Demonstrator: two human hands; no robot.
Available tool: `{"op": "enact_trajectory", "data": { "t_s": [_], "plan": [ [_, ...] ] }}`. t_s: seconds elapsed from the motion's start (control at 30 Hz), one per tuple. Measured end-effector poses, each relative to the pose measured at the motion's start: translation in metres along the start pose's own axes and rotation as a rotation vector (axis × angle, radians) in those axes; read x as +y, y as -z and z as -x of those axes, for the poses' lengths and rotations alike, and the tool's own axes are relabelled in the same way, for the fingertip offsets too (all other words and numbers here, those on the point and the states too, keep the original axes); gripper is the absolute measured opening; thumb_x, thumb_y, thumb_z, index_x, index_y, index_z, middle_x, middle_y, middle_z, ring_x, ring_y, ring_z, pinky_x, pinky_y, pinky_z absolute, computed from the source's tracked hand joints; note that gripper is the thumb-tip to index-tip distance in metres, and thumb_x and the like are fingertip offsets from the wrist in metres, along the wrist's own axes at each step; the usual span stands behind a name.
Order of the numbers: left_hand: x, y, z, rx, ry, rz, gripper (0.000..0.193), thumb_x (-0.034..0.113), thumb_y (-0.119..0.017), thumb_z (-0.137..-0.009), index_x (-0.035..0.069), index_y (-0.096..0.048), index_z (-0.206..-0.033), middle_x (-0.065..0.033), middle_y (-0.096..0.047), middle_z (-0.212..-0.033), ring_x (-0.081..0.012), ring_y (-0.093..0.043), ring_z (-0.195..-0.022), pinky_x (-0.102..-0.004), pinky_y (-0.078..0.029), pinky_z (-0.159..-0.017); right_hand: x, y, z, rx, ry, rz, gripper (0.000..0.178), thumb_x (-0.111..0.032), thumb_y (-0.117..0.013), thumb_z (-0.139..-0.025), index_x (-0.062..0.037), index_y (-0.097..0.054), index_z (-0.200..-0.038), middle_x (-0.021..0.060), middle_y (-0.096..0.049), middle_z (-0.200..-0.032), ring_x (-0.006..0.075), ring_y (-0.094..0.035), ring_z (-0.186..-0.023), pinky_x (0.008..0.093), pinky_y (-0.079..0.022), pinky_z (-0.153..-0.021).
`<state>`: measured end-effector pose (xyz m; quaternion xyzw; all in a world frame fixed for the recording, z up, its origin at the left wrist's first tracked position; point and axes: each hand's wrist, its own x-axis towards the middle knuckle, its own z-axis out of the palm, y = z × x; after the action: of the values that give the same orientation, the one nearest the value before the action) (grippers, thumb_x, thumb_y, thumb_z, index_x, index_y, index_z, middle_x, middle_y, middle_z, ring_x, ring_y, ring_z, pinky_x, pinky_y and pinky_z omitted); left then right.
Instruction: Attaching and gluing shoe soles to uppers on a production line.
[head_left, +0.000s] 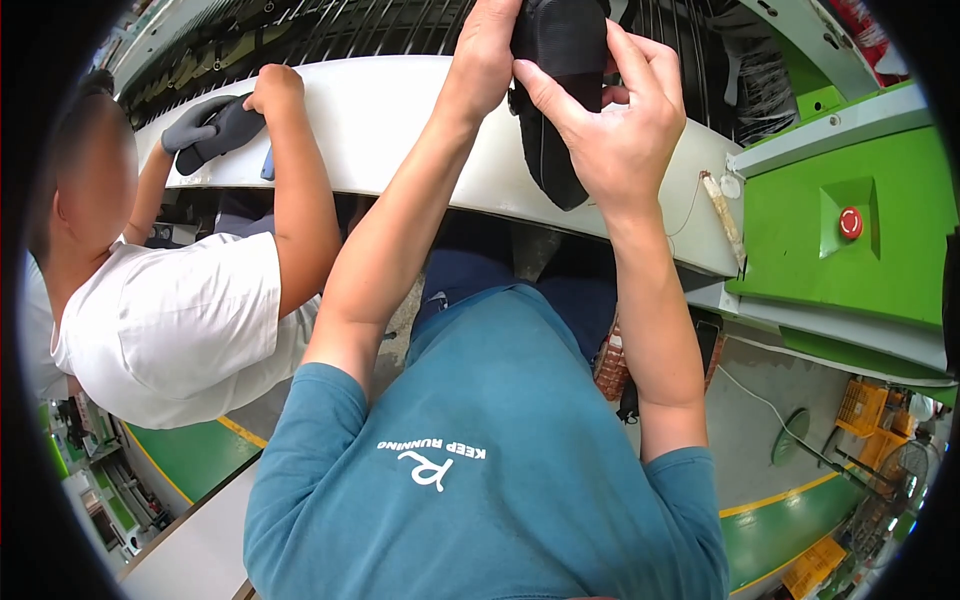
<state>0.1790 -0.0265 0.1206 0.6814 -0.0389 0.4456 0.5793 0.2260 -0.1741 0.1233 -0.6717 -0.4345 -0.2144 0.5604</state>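
Over the machine's white front panel I hold up a long, black fabric piece [560, 130], with a rounded lower end like a shoe upper; its exact kind is unclear. My left hand [490, 50] grips its left side near the upper picture edge, where part of the hand is cut off. On the opposite side, the thumb and fingers of my right hand [635, 120] pinch the piece. Its lower end hangs free between my forearms.
A co-worker in a white shirt [180, 325] at my left handles a dark piece [225, 130], one hand in a grey glove [192, 124]. The white panel [400, 110] curves ahead, before metal rods. At right stands a green machine cover [790, 240] with a red stop button [850, 223].
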Motion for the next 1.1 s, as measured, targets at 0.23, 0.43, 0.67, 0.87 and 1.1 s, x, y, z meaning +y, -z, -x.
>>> {"op": "enact_trajectory", "data": {
  "t_s": [0.23,0.43,0.67,0.87,1.1],
  "plan": [
    [0.018,0.005,0.012,-0.103,0.044,0.022,0.051,0.036,-0.071,-0.105,0.009,-0.054,-0.145,-0.0076,-0.064,-0.12,-0.0162,-0.06,-0.11,-0.0338,-0.05,-0.1,-0.005,0.002,0.004,-0.004,0.011,0.004,0.067,-0.022,-0.104,-0.07,0.0015,-0.076,-0.127,0.0072,-0.065,-0.113,0.0147,-0.07,-0.087,0.0259,-0.058,-0.062],
    [0.005,0.011,0.013,-0.12,-0.123,-0.002,0.051,0.029,-0.076,-0.1,0.008,-0.053,-0.14,-0.0076,-0.061,-0.116,-0.0164,-0.058,-0.107,-0.0347,-0.05,-0.099,-0.004,0.0,0.008,0.052,0.086,-0.033,0.07,-0.02,-0.104,-0.063,0.0014,-0.077,-0.124,0.0084,-0.062,-0.108,0.0204,-0.067,-0.083,0.0325,-0.061,-0.068],
    [0.036,0.01,0.048,-0.049,0.076,0.051,0.049,0.033,-0.065,-0.105,0.006,-0.049,-0.143,-0.0102,-0.065,-0.115,-0.0167,-0.063,-0.102,-0.0321,-0.054,-0.092,-0.026,0.02,0.022,-0.087,0.079,0.032,0.076,-0.021,-0.104,-0.06,0.0004,-0.076,-0.127,0.0096,-0.063,-0.109,0.0234,-0.067,-0.086,0.036,-0.059,-0.07],
    [0.051,0.005,0.091,-0.01,0.21,0.183,0.066,0.049,-0.06,-0.103,0.003,-0.045,-0.147,-0.0113,-0.064,-0.112,-0.017,-0.062,-0.102,-0.0327,-0.051,-0.093,-0.045,0.053,0.035,-0.273,-0.185,-0.414,0.047,-0.009,-0.096,-0.079,-0.0004,-0.077,-0.121,0.0082,-0.07,-0.106,0.016,-0.07,-0.09,0.0291,-0.059,-0.073],
    [0.061,-0.003,0.113,0.022,0.261,0.202,0.08,0.067,-0.059,-0.098,0.001,-0.046,-0.141,-0.0146,-0.056,-0.118,-0.0243,-0.06,-0.105,-0.0393,-0.052,-0.094,-0.057,0.055,0.049,-0.175,-0.349,-0.614,0.02,0.0,-0.091,-0.086,-0.0004,-0.08,-0.103,0.0076,-0.073,-0.096,0.0144,-0.071,-0.086,0.0269,-0.058,-0.074]
  ]
}}
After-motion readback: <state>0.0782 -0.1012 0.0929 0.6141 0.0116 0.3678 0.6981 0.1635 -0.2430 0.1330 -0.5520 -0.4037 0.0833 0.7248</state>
